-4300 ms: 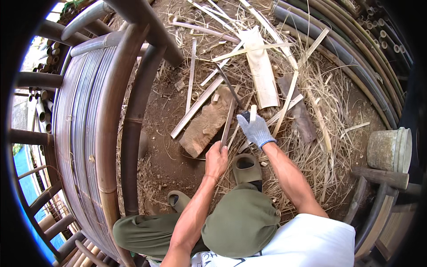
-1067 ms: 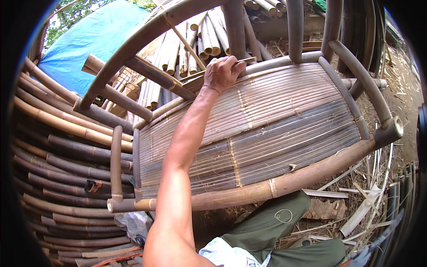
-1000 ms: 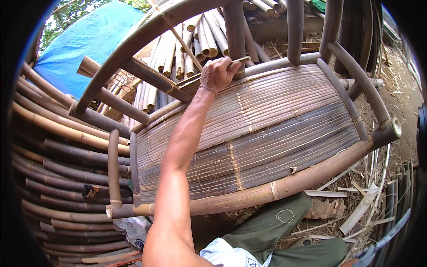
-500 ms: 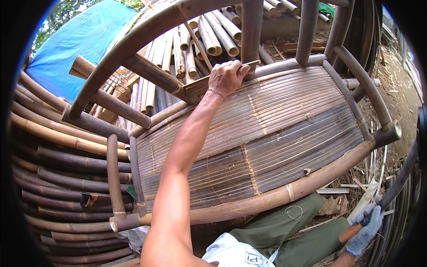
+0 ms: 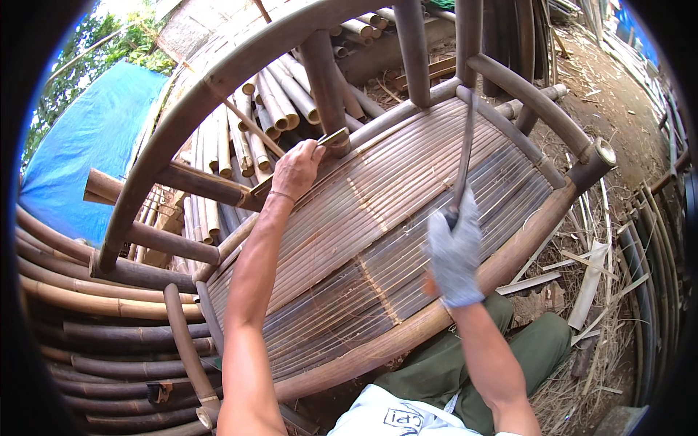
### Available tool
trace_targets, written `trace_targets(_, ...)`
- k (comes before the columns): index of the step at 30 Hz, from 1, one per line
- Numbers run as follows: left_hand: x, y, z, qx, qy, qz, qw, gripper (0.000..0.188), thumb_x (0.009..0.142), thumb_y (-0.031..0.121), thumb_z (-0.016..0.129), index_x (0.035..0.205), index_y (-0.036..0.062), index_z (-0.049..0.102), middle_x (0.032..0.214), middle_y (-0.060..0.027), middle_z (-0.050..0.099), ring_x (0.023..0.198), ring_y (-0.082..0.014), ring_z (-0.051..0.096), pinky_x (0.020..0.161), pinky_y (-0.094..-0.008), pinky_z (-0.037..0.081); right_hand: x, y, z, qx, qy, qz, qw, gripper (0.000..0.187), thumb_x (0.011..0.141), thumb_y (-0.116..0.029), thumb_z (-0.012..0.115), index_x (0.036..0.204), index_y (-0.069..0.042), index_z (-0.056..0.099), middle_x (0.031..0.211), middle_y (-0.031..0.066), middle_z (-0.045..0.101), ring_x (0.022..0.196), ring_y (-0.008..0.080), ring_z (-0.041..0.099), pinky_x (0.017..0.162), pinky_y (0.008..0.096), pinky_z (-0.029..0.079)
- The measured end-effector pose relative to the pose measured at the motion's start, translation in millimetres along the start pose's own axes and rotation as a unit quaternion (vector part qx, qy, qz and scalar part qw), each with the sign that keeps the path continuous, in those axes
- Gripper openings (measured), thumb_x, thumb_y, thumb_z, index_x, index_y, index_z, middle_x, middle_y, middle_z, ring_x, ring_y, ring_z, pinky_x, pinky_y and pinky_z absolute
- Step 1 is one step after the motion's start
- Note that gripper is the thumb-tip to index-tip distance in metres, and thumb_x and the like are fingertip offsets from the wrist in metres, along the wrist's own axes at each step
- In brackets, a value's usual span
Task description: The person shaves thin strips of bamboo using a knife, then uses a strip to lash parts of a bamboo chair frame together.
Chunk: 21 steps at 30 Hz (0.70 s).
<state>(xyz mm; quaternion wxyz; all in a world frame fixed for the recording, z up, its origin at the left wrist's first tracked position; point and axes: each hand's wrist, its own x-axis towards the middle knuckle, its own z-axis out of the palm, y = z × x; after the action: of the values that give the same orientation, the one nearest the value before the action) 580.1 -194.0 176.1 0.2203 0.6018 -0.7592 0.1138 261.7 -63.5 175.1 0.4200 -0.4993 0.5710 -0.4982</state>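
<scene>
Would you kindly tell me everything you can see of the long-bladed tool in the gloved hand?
The long-bladed tool has a narrow, dark, metal-looking blade, blurred toward its tip. The gloved right hand grips it, hiding most of the handle; a blurred orange-brown patch beside the glove may be the handle's end. The blade points toward the picture's top, seen against the slatted bamboo seat; whether they touch is unclear.

Strip, middle hidden by left hand at rear edge of bench, gloved right hand, blurred, knife handle largely concealed in its grip, backrest rail cut off above.
</scene>
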Motion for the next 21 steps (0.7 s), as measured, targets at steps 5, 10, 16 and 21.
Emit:
trace_targets(5,-0.8,5.4,-6.2,-0.006,-0.016,-0.004,1.0,0.029,0.103,0.035,0.055,0.1,0.0072,0.06,0.096,-0.0161,0.068,0.091,-0.0386,0.068,0.076,-0.0493,0.055,3.4,11.7,73.3,-0.162,-0.121,-0.204,0.958,0.068,0.093,-0.01,0.058,0.155,0.004,0.031,0.106,0.0235,0.064,0.083,0.0299,0.065,0.083,0.0429,0.056)
trace_targets(10,-1.2,0.6,-10.4,-0.027,-0.02,0.002,0.999,0.027,0.103,0.032,0.056,0.106,0.0056,0.062,0.096,-0.0174,0.067,0.091,-0.0396,0.067,0.076,-0.0489,0.053,-2.5,-12.4,89.3,0.032,-0.014,0.011,0.999,0.068,0.094,-0.012,0.058,0.156,-0.003,0.031,0.106,0.027,0.064,0.094,0.0398,0.068,0.087,0.048,0.054)
trace_targets(16,1.8,3.5,-11.3,0.012,0.001,0.01,1.0,0.026,0.102,0.033,0.057,0.098,0.0075,0.06,0.091,-0.014,0.066,0.088,-0.0361,0.068,0.073,-0.0481,0.055,-14.8,10.6,91.9,-0.1,-0.072,-0.138,0.983,0.07,0.093,-0.014,0.06,0.155,0.001,0.032,0.114,0.0287,0.061,0.097,0.0415,0.066,0.088,0.0476,0.053)
trace_targets(21,0.2,1.3,-9.4,0.005,0.031,0.035,0.999,0.022,0.101,0.031,0.058,0.1,0.0086,0.06,0.091,-0.014,0.066,0.085,-0.037,0.068,0.071,-0.0481,0.055,-2.3,6.5,82.2,-0.129,-0.146,-0.153,0.969,0.068,0.093,-0.015,0.06,0.155,-0.003,0.036,0.128,0.0287,0.061,0.11,0.0406,0.065,0.096,0.0446,0.052)
